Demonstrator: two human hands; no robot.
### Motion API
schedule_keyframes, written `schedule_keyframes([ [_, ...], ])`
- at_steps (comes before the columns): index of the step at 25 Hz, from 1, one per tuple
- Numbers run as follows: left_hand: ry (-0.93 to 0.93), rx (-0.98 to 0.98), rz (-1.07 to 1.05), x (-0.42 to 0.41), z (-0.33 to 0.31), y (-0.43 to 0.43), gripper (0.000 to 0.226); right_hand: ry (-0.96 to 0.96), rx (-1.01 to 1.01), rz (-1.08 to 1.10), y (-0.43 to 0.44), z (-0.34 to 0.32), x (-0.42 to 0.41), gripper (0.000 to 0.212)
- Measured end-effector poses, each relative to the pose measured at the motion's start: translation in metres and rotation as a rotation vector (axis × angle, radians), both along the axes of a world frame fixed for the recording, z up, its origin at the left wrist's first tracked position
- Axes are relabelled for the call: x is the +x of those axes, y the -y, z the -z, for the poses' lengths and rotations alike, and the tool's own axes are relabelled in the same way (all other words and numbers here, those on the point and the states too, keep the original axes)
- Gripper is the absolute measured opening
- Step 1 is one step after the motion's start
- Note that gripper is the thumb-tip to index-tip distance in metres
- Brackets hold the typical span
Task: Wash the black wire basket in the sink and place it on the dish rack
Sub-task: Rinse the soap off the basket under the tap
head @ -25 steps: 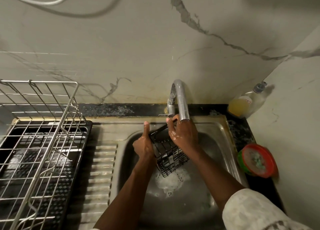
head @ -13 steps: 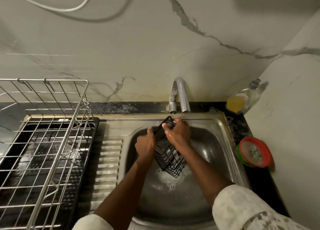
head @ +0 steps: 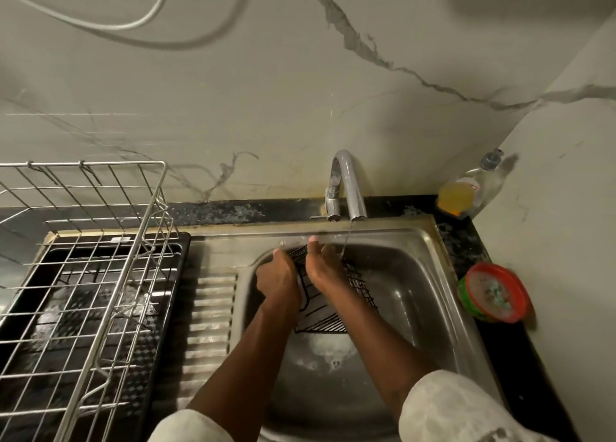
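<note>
Left hand [head: 278, 280] grips basket [head: 361, 290]; right hand [head: 321, 268] apparently flat against it.

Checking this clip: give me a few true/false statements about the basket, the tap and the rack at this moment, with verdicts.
1. The left hand and the right hand are both on the black wire basket. True.
2. The faucet is off. False: a thin stream of water runs from it.
3. The basket rests on the dish rack. False: it is held over the sink basin.
4. The dish rack stands left of the sink. True.
</note>
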State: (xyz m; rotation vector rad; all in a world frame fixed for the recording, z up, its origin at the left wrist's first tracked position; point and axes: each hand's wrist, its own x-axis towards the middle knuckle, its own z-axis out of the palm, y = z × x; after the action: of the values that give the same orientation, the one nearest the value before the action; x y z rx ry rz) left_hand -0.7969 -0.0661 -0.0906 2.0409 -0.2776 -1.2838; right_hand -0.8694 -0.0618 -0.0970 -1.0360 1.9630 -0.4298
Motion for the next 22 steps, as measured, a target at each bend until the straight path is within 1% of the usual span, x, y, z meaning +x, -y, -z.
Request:
schedule_keyframes([
  [2,0.072,0.041,-0.034,0.004,0.002,-0.007,0.053,-0.012,0.019,-0.035,-0.005,0.016,0.004,0.079],
  [3,0.095,0.064,-0.049,0.006,0.006,-0.01,0.056,-0.022,0.068,0.0,-0.003,0.027,-0.003,0.077],
  [5,0.11,0.055,-0.044,0.008,0.009,-0.014,0.06,-0.08,0.165,0.21,0.0,0.056,-0.028,0.078],
  [6,0.112,0.03,-0.033,0.005,0.008,-0.012,0.058,-0.087,0.193,0.303,0.0,0.066,-0.042,0.076],
  [8,0.162,-0.021,0.023,-0.006,0.009,-0.003,0.055,-0.045,0.24,0.404,0.005,0.078,-0.064,0.067],
  [9,0.203,-0.022,0.066,-0.011,0.007,0.002,0.055,-0.024,0.266,0.428,0.007,0.072,-0.066,0.065],
  [10,0.243,-0.033,0.106,-0.014,0.007,0.007,0.053,-0.016,0.267,0.433,0.01,0.061,-0.061,0.066],
  [12,0.278,-0.056,0.141,-0.017,0.004,0.018,0.047,0.003,0.199,0.409,0.012,0.044,-0.041,0.072],
  [14,0.277,-0.054,0.128,-0.012,0.003,0.027,0.052,0.014,0.073,0.34,0.007,0.036,-0.016,0.079],
  [15,0.291,-0.048,0.124,-0.01,0.005,0.029,0.056,0.022,0.051,0.34,0.008,0.043,-0.012,0.084],
  [17,0.322,-0.054,0.148,-0.009,0.004,0.03,0.057,0.032,0.1,0.472,0.018,0.054,-0.024,0.095],
  [18,0.323,-0.077,0.169,-0.011,0.003,0.03,0.054,0.06,0.16,0.573,0.022,0.059,-0.038,0.094],
  [19,0.329,-0.091,0.183,-0.014,0.003,0.031,0.051,0.093,0.223,0.662,0.024,0.06,-0.048,0.086],
  [20,0.325,-0.101,0.19,-0.016,0.004,0.033,0.05,0.155,0.244,0.699,0.023,0.054,-0.051,0.074],
  [21,0.319,-0.1,0.19,-0.018,0.003,0.033,0.051,0.254,0.206,0.681,0.023,0.044,-0.05,0.065],
  [22,0.307,-0.093,0.184,-0.02,0.001,0.032,0.052,0.32,0.152,0.641,0.023,0.04,-0.042,0.062],
])
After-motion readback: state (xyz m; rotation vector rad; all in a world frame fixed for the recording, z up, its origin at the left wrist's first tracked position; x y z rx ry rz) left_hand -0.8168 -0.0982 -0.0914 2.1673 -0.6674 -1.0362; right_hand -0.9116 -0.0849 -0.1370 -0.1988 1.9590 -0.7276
